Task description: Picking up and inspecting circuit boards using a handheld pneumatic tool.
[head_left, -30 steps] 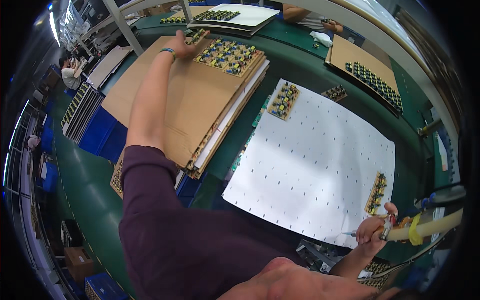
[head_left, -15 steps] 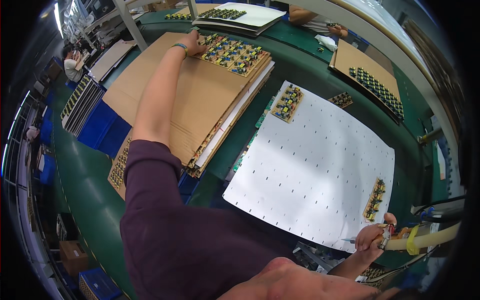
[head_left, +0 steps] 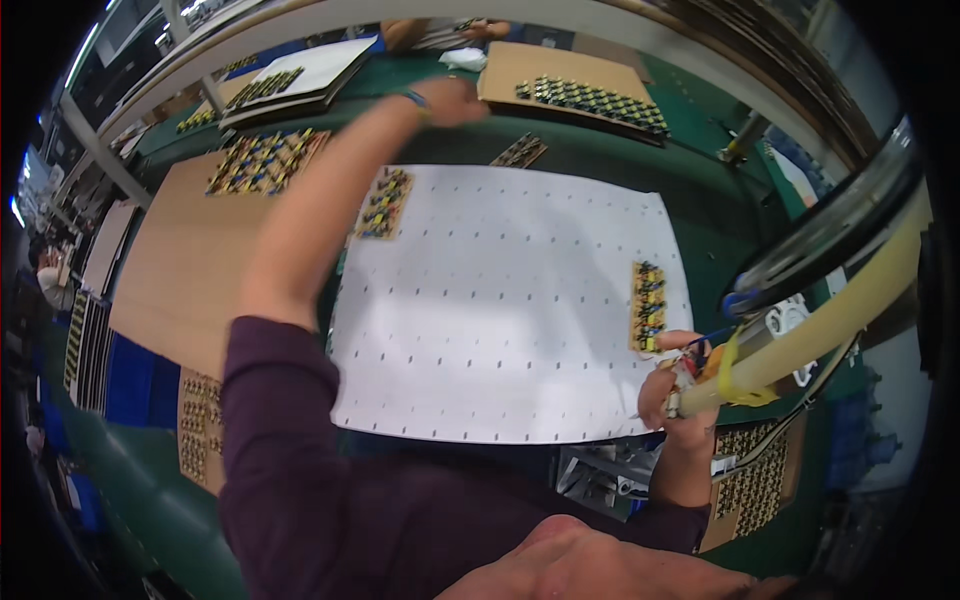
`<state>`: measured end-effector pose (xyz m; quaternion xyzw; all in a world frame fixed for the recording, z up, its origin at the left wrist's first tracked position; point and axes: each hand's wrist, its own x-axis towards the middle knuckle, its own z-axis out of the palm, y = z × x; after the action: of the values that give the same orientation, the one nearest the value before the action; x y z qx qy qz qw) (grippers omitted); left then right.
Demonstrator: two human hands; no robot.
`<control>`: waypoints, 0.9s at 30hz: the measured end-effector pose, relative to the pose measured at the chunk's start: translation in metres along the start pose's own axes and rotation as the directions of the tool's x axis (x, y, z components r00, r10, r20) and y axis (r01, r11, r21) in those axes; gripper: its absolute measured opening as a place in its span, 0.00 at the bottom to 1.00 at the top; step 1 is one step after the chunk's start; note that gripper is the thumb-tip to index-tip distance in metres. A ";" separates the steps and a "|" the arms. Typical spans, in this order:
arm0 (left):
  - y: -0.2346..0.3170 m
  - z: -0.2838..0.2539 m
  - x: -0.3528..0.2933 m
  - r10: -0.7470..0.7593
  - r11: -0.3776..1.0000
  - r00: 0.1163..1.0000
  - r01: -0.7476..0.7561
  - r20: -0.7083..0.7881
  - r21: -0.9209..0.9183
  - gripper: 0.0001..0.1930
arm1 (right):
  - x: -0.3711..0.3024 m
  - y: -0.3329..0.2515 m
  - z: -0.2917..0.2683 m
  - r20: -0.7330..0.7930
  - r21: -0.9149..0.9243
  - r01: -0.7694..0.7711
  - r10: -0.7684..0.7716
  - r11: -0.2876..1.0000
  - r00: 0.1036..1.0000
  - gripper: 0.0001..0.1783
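Observation:
A large white sheet [head_left: 480,370] with rows of small dark marks lies before me on the bench. One strip of circuit boards [head_left: 384,205] sits at its far left corner. Another circuit board strip [head_left: 648,305] lies along its right edge, just beyond my right hand [head_left: 668,392]. That hand is closed around a nozzle tool [head_left: 690,368] attached to a thick cream hose; the tool is partly hidden by the fingers. My left hand [head_left: 455,102] is stretched out past the sheet's far edge, smeared by motion. Whether anything is in its fingers cannot be seen.
At the left, a cardboard stack [head_left: 185,270] bears several circuit board panels [head_left: 265,162]. A loose board strip [head_left: 520,150] lies beyond the sheet. Farther back, cardboard [head_left: 560,65] holds rows of boards, near another person's hands [head_left: 485,30]. The cream hose [head_left: 810,325] crosses the right side.
My left hand has left the board panels on the cardboard stack and swung right across the far side. My view has turned right. The right hand keeps hold of the nozzle tool.

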<state>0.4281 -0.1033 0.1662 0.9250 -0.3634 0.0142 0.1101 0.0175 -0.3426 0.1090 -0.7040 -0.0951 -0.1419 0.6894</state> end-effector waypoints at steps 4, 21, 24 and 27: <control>0.019 0.101 0.090 -0.174 0.969 0.970 0.138 0.172 0.203 0.33 | -0.009 0.013 -0.013 -0.001 -0.135 0.028 -0.029 0.990 1.000 0.38; 0.043 0.104 0.091 -0.231 0.972 0.973 0.229 -0.026 -0.061 0.33 | -0.017 -0.012 -0.002 -0.048 0.170 -0.034 0.043 0.985 0.998 0.35; 0.066 0.052 0.041 -0.125 0.988 0.968 0.102 -0.216 -0.117 0.34 | -0.012 -0.021 0.011 -0.071 0.193 -0.085 0.100 0.977 0.992 0.35; 0.058 0.032 0.005 0.028 0.956 0.911 -0.145 -0.411 -0.256 0.32 | -0.016 -0.028 0.028 -0.174 0.062 -0.136 0.145 0.989 0.974 0.27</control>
<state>0.3915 -0.1548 0.1471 0.8598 -0.3723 0.1577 0.3120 -0.0050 -0.3129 0.1301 -0.6761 0.0137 -0.1528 0.7207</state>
